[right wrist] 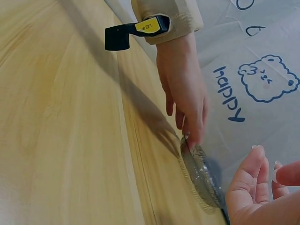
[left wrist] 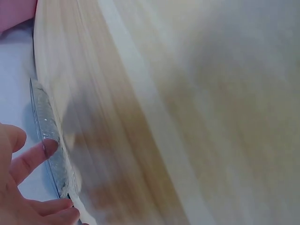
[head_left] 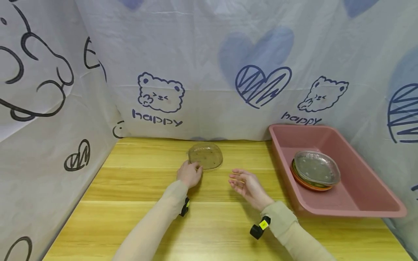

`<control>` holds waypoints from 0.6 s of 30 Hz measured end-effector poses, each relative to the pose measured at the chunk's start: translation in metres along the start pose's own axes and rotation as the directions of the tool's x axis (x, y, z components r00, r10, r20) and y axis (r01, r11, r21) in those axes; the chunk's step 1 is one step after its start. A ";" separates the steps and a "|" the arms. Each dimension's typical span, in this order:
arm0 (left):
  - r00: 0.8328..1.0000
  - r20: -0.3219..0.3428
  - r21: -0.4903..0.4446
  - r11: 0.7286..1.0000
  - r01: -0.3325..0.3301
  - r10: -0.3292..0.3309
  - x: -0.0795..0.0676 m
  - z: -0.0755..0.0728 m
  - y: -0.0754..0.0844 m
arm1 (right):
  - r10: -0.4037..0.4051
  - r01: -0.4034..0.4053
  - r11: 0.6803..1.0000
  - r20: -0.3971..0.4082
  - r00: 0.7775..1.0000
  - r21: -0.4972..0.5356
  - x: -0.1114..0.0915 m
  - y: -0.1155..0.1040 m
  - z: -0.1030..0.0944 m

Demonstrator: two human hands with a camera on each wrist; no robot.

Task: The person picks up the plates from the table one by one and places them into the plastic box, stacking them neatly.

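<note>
A clear, shallow plastic dish [head_left: 205, 156] lies near the back edge of the wooden table. At its near left rim, my left hand [head_left: 190, 174] touches it with loosely bent fingers. The left wrist view shows one fingertip seen through the clear rim of the dish [left wrist: 49, 136], while the thumb stands apart from it. My right hand [head_left: 249, 186] hovers right of the dish with relaxed fingers, holding nothing. Close by in the right wrist view are its fingers [right wrist: 251, 180], with the dish [right wrist: 201, 173] beyond them.
To the right stands a pink plastic tub [head_left: 352, 159]. Inside it is a stack with a clear dish [head_left: 316, 166] on top and green and orange rims [head_left: 308, 185] below. A printed white cloth [head_left: 209, 101] hangs behind the wooden table [head_left: 130, 188] and along its sides.
</note>
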State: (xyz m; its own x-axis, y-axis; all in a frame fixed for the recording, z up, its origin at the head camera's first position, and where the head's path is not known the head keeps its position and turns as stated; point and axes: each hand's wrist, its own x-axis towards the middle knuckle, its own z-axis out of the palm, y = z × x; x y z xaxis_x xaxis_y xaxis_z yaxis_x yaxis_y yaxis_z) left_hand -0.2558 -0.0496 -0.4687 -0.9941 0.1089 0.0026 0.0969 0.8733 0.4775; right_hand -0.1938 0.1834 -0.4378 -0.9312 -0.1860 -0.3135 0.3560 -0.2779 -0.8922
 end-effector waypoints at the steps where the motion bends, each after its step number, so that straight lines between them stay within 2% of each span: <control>1: 1.000 -0.003 -0.004 1.000 -0.007 0.007 0.000 0.000 0.000 | 0.001 -0.001 1.000 0.001 1.000 0.001 0.000 0.000 0.000; 6: 0.999 -0.019 -0.047 0.998 -0.039 0.038 -0.002 0.002 -0.002 | 0.008 -0.008 1.000 0.010 1.000 0.006 -0.001 0.001 0.001; 12: 0.998 -0.047 -0.120 0.992 -0.042 0.037 -0.006 0.003 -0.005 | 0.008 -0.008 1.000 0.009 1.000 0.013 -0.002 0.001 0.003; 18: 0.999 -0.031 -0.122 0.991 -0.048 0.044 -0.012 0.002 -0.007 | 0.000 0.000 1.000 0.019 1.000 0.009 -0.002 0.002 0.003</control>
State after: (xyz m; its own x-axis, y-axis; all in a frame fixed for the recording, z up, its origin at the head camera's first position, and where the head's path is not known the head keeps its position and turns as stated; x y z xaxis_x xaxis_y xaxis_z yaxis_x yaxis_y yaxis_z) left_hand -0.2445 -0.0562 -0.4736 -0.9899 0.1326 0.0511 0.1375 0.8028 0.5802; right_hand -0.1912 0.1805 -0.4378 -0.9296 -0.2037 -0.3073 0.3567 -0.2865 -0.8892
